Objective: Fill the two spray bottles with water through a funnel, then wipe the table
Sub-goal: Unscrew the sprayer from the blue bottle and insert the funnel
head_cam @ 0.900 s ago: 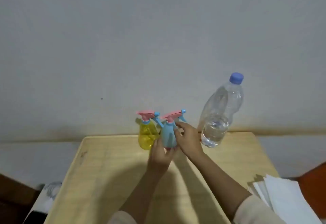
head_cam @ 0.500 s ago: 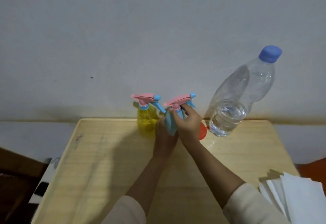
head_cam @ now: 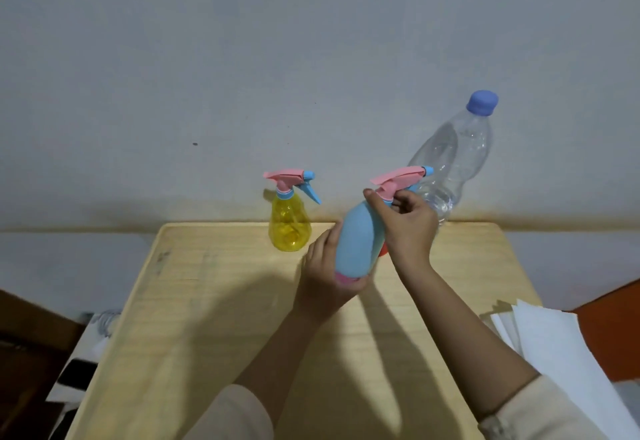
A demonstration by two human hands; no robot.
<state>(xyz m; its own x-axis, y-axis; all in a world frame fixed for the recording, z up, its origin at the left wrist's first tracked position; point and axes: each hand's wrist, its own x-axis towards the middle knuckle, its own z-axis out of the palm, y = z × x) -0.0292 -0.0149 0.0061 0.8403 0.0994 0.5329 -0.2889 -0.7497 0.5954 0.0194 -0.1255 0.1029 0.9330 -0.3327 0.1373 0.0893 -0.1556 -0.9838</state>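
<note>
A blue spray bottle [head_cam: 358, 242] with a pink trigger head is lifted off the wooden table [head_cam: 214, 318] and tilted to the right. My left hand [head_cam: 329, 273] cups its base and lower body. My right hand [head_cam: 408, 223] grips its neck just under the pink head. A yellow spray bottle [head_cam: 289, 228] with a pink and blue head stands upright at the table's far edge, left of my hands. A clear water bottle [head_cam: 453, 162] with a blue cap stands at the far right, partly filled. A sliver of a red-orange object [head_cam: 382, 250], possibly the funnel, peeks from behind the blue bottle.
A grey wall runs right behind the table's far edge. A stack of white paper sheets [head_cam: 561, 353] lies at the table's right edge. Dark furniture and a striped item [head_cam: 74, 370] sit on the floor to the left.
The blue spray bottle has been lifted from the table and drawn nearer to me, now tilted. My left hand has slid down to its base, and my right hand stays at the neck.
</note>
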